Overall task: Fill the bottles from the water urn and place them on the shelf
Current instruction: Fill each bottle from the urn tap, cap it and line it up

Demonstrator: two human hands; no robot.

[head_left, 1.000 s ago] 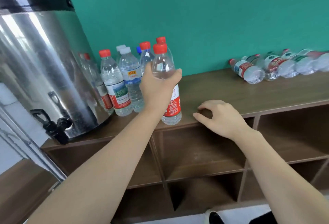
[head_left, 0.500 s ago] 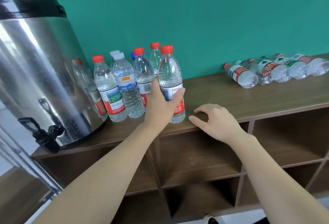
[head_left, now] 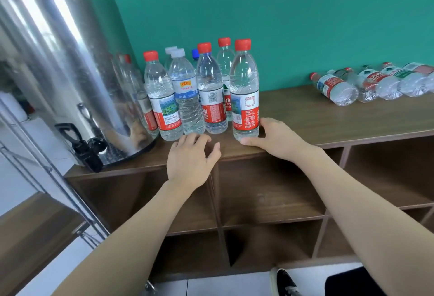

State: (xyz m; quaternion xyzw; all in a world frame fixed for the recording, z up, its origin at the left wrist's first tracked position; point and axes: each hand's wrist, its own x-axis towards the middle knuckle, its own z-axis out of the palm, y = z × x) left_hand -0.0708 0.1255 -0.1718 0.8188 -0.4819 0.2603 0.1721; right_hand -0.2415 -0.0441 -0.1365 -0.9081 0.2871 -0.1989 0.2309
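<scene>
A steel water urn (head_left: 58, 67) with a black tap (head_left: 81, 141) stands at the left on the wooden shelf top (head_left: 328, 121). Beside it several filled, capped bottles stand upright; the rightmost is a red-capped bottle (head_left: 244, 89) with a red and white label. My left hand (head_left: 191, 157) hovers open just in front of the group, holding nothing. My right hand (head_left: 274, 138) rests on the shelf edge, its fingers next to the base of the red-capped bottle, not gripping it. Several empty bottles (head_left: 375, 82) lie on their sides at the far right.
A green wall (head_left: 281, 13) backs the shelf. Open cubby compartments (head_left: 265, 190) sit below the top board. A metal frame (head_left: 47, 171) stands at the left, and a dark shoe (head_left: 285, 281) shows on the floor.
My left hand set the red-capped bottle down at the right of the group, let go and drew back toward the shelf edge. My right hand slid left toward that bottle's base.
</scene>
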